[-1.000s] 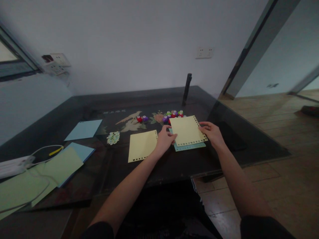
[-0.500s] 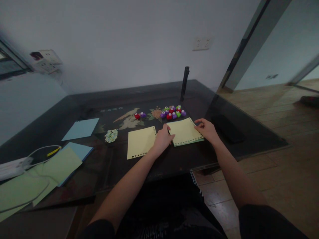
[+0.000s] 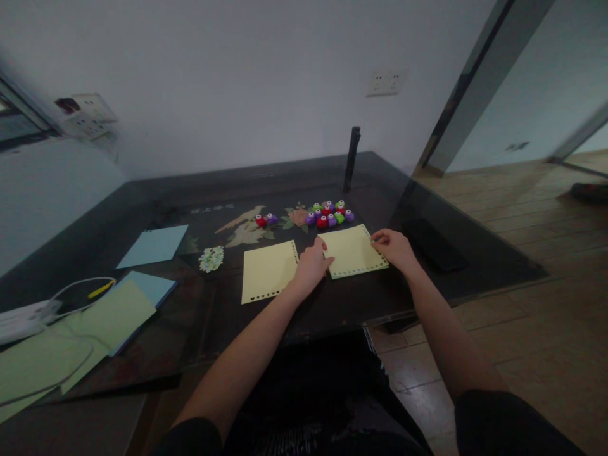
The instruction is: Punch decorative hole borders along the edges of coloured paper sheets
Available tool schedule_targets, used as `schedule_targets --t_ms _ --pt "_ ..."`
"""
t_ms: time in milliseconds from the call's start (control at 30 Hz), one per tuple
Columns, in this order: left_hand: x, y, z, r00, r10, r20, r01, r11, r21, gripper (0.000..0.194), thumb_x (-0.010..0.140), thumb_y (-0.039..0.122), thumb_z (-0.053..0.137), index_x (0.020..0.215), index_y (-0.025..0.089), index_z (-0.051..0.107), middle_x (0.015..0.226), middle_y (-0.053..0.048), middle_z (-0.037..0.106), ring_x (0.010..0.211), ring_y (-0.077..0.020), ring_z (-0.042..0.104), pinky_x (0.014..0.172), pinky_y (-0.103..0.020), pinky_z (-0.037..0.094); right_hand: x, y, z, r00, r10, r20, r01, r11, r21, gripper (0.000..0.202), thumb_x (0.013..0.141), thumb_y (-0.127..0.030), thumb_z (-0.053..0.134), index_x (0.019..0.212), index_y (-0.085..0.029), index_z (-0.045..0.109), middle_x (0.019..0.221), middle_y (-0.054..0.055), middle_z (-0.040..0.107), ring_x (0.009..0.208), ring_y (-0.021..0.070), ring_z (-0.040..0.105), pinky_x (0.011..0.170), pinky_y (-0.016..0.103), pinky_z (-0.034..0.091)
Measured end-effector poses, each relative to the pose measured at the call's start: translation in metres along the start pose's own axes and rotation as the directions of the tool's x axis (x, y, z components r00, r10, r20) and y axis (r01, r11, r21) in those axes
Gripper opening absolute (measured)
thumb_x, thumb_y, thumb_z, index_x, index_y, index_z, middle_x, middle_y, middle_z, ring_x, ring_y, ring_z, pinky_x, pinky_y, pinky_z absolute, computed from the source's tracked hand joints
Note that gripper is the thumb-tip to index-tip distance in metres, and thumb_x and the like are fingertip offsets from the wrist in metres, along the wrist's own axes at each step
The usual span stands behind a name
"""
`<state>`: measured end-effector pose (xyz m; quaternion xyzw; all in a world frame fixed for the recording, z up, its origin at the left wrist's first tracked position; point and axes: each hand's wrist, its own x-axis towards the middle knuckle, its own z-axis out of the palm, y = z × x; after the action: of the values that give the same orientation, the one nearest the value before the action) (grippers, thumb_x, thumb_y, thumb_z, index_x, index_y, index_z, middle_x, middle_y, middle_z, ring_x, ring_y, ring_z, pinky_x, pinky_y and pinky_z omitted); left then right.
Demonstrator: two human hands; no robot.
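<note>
From the head view, we see a cream sheet of punched paper (image 3: 349,250) lying near the front edge of the dark table (image 3: 223,310), toward its right corner. Our left hand (image 3: 311,263) holds its left edge, fingers bent and narrow with the thumb on top; our right hand (image 3: 396,250) pinches the right edge near the far corner. The near row of holes shows pale, so we judge that another sheet lies beneath, and that the two are almost squared up, with the release not yet done. A second cream sheet (image 3: 268,269), its holes showing dark, lies just beside our left hand, apart from the held one; we take it as not joined to anything yet. Toward the left corner, the pale-green sheet (image 3: 128,310) and the lone blue sheet (image 3: 154,247) look untouched, as does the floral cut-out (image 3: 211,259) between. Nearer the far edge sit a cluster of eye-spotted coloured pieces (image 3: 331,219) and, farther left, a red piece (image 3: 261,221) beside a purple one (image 3: 272,219), none in our fingers.
</note>
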<state>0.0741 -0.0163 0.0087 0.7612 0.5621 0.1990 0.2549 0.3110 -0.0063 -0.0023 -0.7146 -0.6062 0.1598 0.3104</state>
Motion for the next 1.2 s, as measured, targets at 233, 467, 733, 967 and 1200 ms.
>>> schedule_targets --t_ms 233,467,733,967,1200 --pt "0.001 -0.002 0.002 1.0 0.026 0.009 -0.026 0.999 0.026 0.021 0.081 0.024 0.059 0.098 0.02 0.047 0.06 0.003 0.062 0.061 -0.0163 0.062 0.07 -0.028 0.044 0.0 0.002 0.001 1.0 -0.002 0.016 0.002 1.0 -0.02 0.012 0.07 -0.021 0.063 0.08 -0.017 0.067 0.068 0.003 0.066 0.062 0.0157 0.061 0.058 0.025 0.042" --pt "0.002 -0.004 0.004 0.998 0.055 0.006 -0.055 0.995 0.083 0.015 0.081 0.025 0.058 0.094 0.02 0.05 0.063 0.001 0.062 0.064 -0.0172 0.062 0.068 -0.027 0.044 0.002 0.004 0.003 1.0 -0.005 0.013 0.006 0.998 -0.061 0.011 0.07 -0.022 0.063 0.079 -0.018 0.068 0.068 0.001 0.065 0.063 0.0148 0.059 0.058 0.025 0.04" --pt "0.001 -0.002 0.004 0.999 0.047 0.003 -0.047 0.993 0.106 0.017 0.082 0.026 0.056 0.097 0.02 0.052 0.079 -0.005 0.065 0.07 -0.019 0.063 0.07 -0.029 0.045 0.002 0.008 0.006 0.989 -0.146 -0.033 0.139 0.977 -0.164 0.013 0.068 -0.023 0.063 0.079 -0.018 0.068 0.071 0.001 0.055 0.062 0.0139 0.052 0.06 0.026 0.039" --pt "-0.012 0.011 -0.017 0.996 0.083 0.028 -0.085 0.991 0.108 0.017 0.085 0.029 0.052 0.099 0.02 0.055 0.078 -0.007 0.067 0.069 -0.0207 0.063 0.067 -0.03 0.044 0.004 0.013 0.004 0.987 -0.146 -0.066 0.137 0.983 -0.126 0.014 0.071 -0.025 0.061 0.081 -0.018 0.069 0.073 0.001 0.054 0.064 0.0144 0.05 0.064 0.027 0.04" --pt "-0.028 -0.006 -0.08 0.975 0.206 -0.079 -0.203 0.978 0.05 0.018 0.088 0.034 0.045 0.092 0.022 0.058 0.077 -0.002 0.068 0.069 -0.0163 0.062 0.064 -0.026 0.043 0.002 0.001 -0.001 0.98 -0.164 -0.115 0.162 0.986 -0.029 0.014 0.073 -0.024 0.057 0.079 -0.017 0.067 0.07 0.002 0.057 0.063 0.015 0.05 0.062 0.027 0.04"
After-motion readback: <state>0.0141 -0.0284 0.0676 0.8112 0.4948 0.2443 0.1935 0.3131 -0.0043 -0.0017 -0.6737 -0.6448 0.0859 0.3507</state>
